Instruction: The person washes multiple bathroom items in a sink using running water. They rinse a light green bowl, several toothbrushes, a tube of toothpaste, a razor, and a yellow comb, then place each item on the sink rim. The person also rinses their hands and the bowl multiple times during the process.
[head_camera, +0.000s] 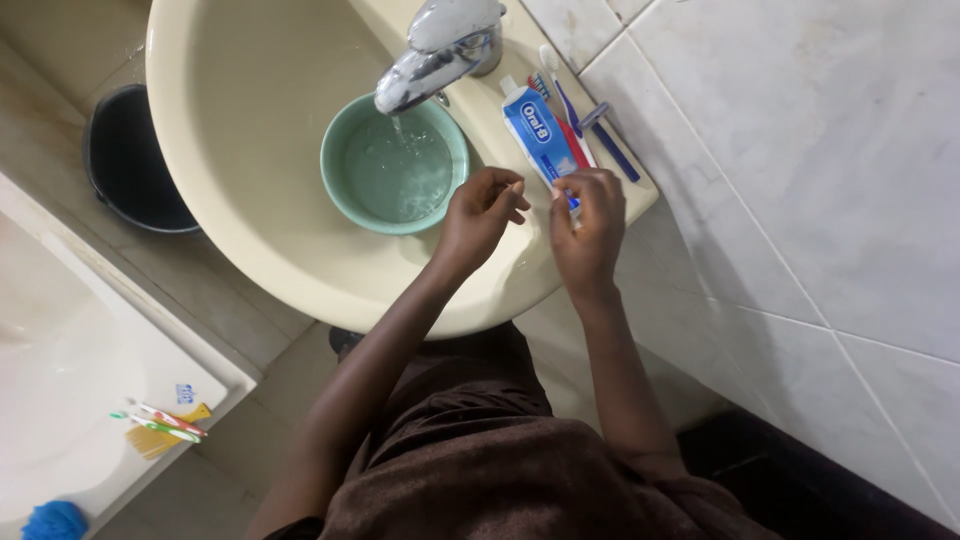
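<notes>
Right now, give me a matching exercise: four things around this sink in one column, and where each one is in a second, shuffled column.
Things:
1. green bowl
2. toothpaste tube
3. dark bucket
4. blue sponge

Places:
A. on the floor beside the sink
B. under the running tap
C. on the white ledge at the bottom left corner
D. on the sink rim, its lower end at the right hand

Pairs: 1-B, 2-D, 3-A, 4-C
</notes>
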